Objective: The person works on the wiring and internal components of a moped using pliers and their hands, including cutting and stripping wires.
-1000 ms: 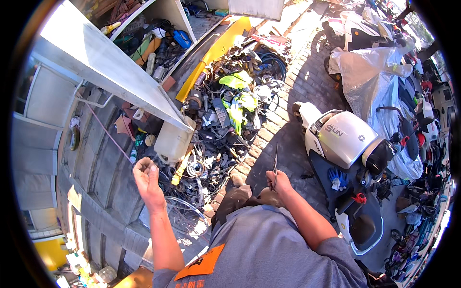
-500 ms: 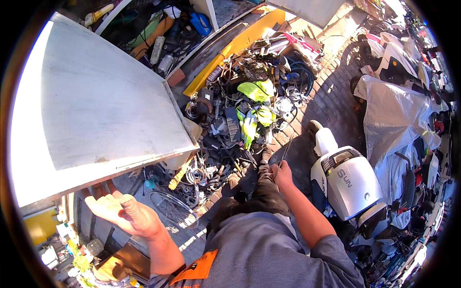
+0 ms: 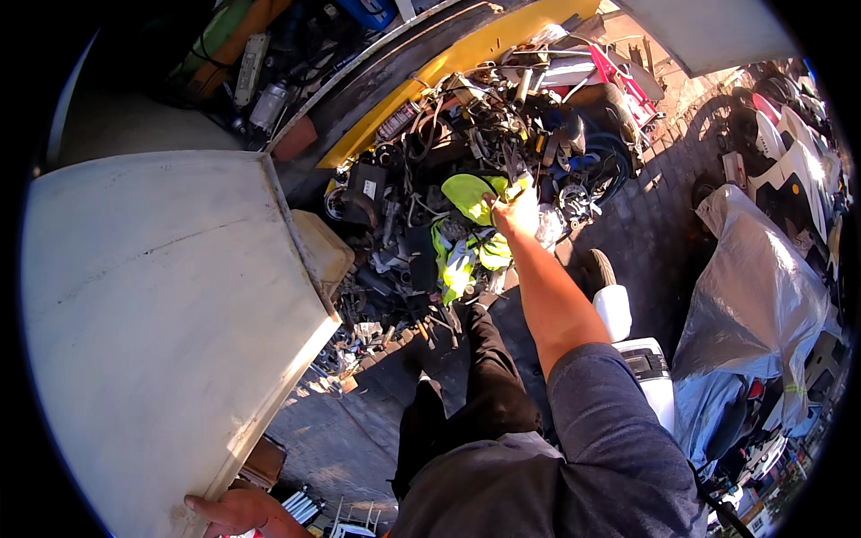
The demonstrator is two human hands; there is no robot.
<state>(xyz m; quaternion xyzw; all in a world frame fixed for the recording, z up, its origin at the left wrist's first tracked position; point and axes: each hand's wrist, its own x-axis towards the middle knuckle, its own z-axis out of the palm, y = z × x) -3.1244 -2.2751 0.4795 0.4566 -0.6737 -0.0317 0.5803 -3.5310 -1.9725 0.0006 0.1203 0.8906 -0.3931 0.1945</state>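
Note:
My left hand (image 3: 240, 513) grips the lower edge of a large white panel (image 3: 161, 296), thumb on top, with the other fingers mostly hidden. My right arm stretches forward over a heap of scrap parts (image 3: 386, 211). At its end my right hand (image 3: 517, 213) is closed beside a yellow-green piece (image 3: 465, 197) that looks like a cap. A dark, slim thing seems to stick out past the fingers; glare hides what it is. Just below lies a crumpled high-visibility cloth (image 3: 457, 273) in yellow-green and silver.
A yellow beam (image 3: 466, 67) borders the heap at the back. On the right stand a white scooter (image 3: 650, 368) and a silver cover (image 3: 744, 287) draped over something. Another pale panel (image 3: 708, 31) juts in at the top right. My legs stand close to the heap.
My right hand has moved forward from beside my leg to the yellow-green piece. My left hand, open before, has come down onto the white panel's edge. The view has shifted.

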